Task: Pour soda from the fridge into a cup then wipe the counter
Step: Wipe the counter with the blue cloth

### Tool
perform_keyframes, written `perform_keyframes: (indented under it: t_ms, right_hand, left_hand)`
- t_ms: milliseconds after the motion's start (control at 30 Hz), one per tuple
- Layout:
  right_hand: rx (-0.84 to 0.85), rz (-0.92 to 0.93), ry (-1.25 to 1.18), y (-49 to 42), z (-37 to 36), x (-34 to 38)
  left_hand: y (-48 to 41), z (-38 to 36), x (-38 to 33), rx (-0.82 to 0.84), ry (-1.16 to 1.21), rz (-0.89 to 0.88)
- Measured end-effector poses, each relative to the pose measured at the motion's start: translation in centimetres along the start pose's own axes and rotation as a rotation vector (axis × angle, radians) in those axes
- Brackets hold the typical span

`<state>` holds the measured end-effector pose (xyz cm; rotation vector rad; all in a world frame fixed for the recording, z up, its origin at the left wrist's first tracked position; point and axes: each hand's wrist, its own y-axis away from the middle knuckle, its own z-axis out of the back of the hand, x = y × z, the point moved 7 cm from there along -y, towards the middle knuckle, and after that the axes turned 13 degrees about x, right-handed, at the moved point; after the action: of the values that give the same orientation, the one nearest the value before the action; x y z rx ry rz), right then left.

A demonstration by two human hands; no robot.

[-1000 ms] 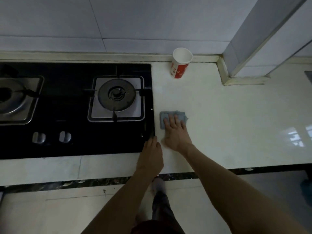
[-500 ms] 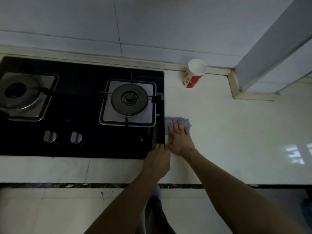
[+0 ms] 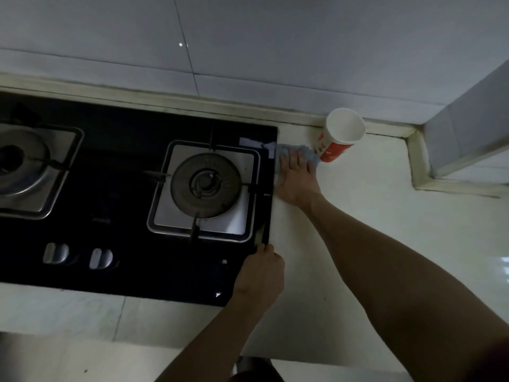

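Forward goes the right hand (image 3: pixel 298 172), up the strip of counter (image 3: pixel 385 230) along the hob's edge; a second ago it was pressing the cloth (image 3: pixel 305 151) down near the front of the stove, and now it has pushed that blue-grey rag almost to the back wall. Fingers spread flat and wide on top of it, palm down, nothing gripped, only pressing. The cloth pokes out ahead of the fingertips, and its far corner sits right up against the paper cup (image 3: pixel 340 136), touching or very nearly, hard to call from here. That red-and-white cup stands upright at the back of the counter, mouth open; what is inside I cannot see. It stands squarely in the cloth's line, with the raised back lip behind it and the tiled column (image 3: pixel 468 128) off to the right closing the corner.

Left hand (image 3: pixel 260 277) is curled, knuckles up, resting at the front right edge of the black glass hob (image 3: pixel 132 274), fingertips on its rim; it looks loosely closed with nothing in it. To the left, the round burner (image 3: pixel 206 186) on its steel tray, then a second burner (image 3: pixel 16 166) at the frame's edge, and two control knobs (image 3: pixel 56 253) at the front. Pale counter to the right shows a glare patch.
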<state>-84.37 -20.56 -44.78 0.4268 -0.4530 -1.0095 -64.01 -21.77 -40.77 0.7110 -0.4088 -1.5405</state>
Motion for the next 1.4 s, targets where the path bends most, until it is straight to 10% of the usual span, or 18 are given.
perform_keyframes:
  t_ms: [800, 1400]
  right_hand:
    - [-0.023, -0.002, 0.014, -6.3, 2.7, -2.4]
    - [-0.034, 0.047, 0.017, 19.4, -14.0, 4.3]
  left_hand:
    - [1.0, -3.3, 0.5, -0.147, 0.052, 0.018]
    - [12.3, -13.0, -0.5, -0.076, -0.095, -0.007]
